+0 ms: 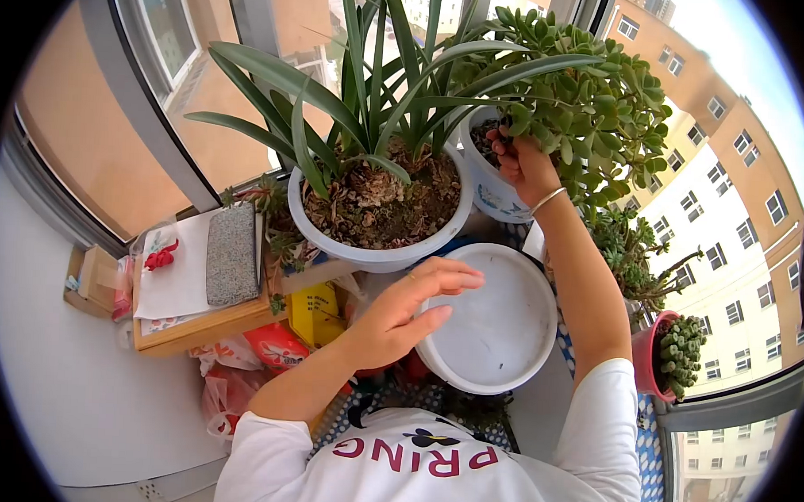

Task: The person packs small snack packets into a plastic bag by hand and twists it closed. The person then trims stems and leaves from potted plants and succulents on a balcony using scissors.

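My left hand [409,309] is open, thumb apart from the straight fingers, above the left side of a round white dish [497,321] with a few dark specks on its surface. My right hand [527,165] reaches into the left side of a jade plant [593,98], at the soil and rim of its white pot [500,191]. Its fingers are bent together among the leaves; what they pinch, if anything, is hidden. To the left stands a wide white pot [375,254] of dry brown soil, holding a plant with long strap-like leaves [372,99].
A wooden box [209,319] at left bears white paper [175,278] and a grey stone slab [232,254]. Plastic bags [229,391] lie below it. At right are a trailing succulent [627,259] and a pink pot [651,357]. Windows surround the corner.
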Available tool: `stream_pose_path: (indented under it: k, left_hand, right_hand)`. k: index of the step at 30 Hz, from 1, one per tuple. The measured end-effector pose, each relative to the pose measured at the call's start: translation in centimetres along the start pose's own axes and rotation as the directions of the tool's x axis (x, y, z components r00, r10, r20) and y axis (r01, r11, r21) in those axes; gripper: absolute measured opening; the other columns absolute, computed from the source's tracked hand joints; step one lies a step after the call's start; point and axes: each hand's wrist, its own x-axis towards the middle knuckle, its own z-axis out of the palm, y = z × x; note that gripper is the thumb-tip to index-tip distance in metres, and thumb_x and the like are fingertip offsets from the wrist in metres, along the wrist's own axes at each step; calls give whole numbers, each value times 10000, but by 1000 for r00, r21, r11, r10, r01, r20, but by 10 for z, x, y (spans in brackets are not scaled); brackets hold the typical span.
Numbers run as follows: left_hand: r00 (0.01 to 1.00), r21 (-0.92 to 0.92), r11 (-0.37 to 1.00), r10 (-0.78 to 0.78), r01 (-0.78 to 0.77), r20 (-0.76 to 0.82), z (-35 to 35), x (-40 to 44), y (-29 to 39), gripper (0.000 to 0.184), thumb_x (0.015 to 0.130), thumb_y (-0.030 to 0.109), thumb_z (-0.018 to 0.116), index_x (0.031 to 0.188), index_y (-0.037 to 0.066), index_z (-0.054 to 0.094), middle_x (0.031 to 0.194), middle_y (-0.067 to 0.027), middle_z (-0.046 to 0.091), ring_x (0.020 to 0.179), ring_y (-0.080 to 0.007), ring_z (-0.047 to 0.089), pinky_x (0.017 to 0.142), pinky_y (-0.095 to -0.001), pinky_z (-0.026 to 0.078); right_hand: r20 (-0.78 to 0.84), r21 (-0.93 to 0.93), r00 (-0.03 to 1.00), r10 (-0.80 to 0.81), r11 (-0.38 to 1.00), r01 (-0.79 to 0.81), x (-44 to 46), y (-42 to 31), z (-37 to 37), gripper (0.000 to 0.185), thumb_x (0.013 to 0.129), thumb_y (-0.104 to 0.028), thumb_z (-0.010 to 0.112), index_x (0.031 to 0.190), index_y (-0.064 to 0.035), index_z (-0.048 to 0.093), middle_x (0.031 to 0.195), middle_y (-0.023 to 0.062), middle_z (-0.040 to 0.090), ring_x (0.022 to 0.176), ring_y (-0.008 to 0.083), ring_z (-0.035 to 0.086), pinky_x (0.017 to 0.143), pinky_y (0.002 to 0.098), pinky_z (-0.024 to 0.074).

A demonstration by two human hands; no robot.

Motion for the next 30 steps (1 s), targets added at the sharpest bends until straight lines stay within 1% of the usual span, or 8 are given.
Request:
stream_pose_path:
  k: [2, 5, 9, 10, 15, 19, 22, 30]
  left_hand:
    - [995, -105, 991, -83, 77, -60, 21, 30, -54, 413, 943, 51, 450, 1350, -21, 445, 1344, -133, 474, 1290, -209, 416, 1089, -371, 331]
    - [908, -285, 933, -303, 220, -291, 31, 76, -114, 438, 969, 124, 482, 1372, -18, 389, 1305, -118, 483, 1244, -203, 454, 1062, -356, 357]
    - [813, -489, 867, -349, 93, -465, 35, 133, -150, 354, 975, 192, 521, 1249, -15, 436, 1138, -85, 517, 1076, -176, 533, 972, -312, 435]
    - [753, -461, 885, -346, 65, -559, 42, 146, -140, 290, 966, 217, 543, 1150, 13, 452, 1030, -58, 521, 927, -139, 550, 877, -294, 486]
    - [653, -551, 834, -433, 29, -622, 24, 195, -181, 198, 951, 178, 539, 997, 15, 435, 898, -95, 560, 746, -163, 613, 637, -305, 592]
    - [645, -509, 860, -378, -21, -664, 31, 200, -172, 171, 959, 152, 499, 1002, 3, 428, 927, -136, 590, 731, -207, 654, 612, -311, 602]
    - [660, -543, 839, -383, -45, -646, 38, 195, -168, 177, 961, 149, 493, 1003, -7, 422, 911, -141, 589, 720, -221, 656, 633, -315, 607]
    - [667, -609, 782, -386, -130, -637, 61, 200, -169, 189, 975, 161, 478, 1014, -3, 392, 888, -150, 583, 726, -236, 657, 670, -324, 608]
  right_hand:
    - [44, -63, 990, 136, 989, -133, -20, -23, -1, 230, 940, -227, 524, 956, -12, 605, 687, -27, 504, 503, 37, 300, 451, 205, 220]
    - [117, -344, 980, 159, 933, -110, -68, -14, -22, 214, 936, -202, 509, 974, -19, 614, 693, -23, 539, 546, 24, 356, 476, 190, 255]
    - [-7, -181, 999, 44, 982, -45, -150, 30, -36, 131, 945, -150, 559, 992, -28, 555, 869, 14, 606, 747, 73, 551, 623, 208, 429]
    - [-88, -93, 995, 38, 995, -46, -159, 49, -38, 137, 951, -139, 551, 1025, -24, 540, 960, 31, 631, 842, 96, 606, 688, 222, 473]
    - [-416, -108, 902, -120, 991, 82, -139, 118, -43, 162, 965, -38, 472, 1117, -4, 519, 1263, 92, 577, 1103, 172, 575, 909, 280, 453]
    - [-461, -151, 838, -293, 956, 251, -128, 113, -14, 199, 958, 0, 455, 1152, 7, 503, 1308, 97, 545, 1167, 171, 532, 964, 289, 425]
    - [-463, 121, 872, -160, 963, 241, -144, 89, 1, 214, 959, 0, 465, 1172, 2, 490, 1314, 102, 544, 1156, 161, 530, 976, 299, 422]
    - [-421, 55, 897, -133, 984, 172, -170, 113, -7, 210, 948, -28, 463, 1154, 9, 479, 1239, 116, 547, 1080, 163, 522, 928, 309, 427]
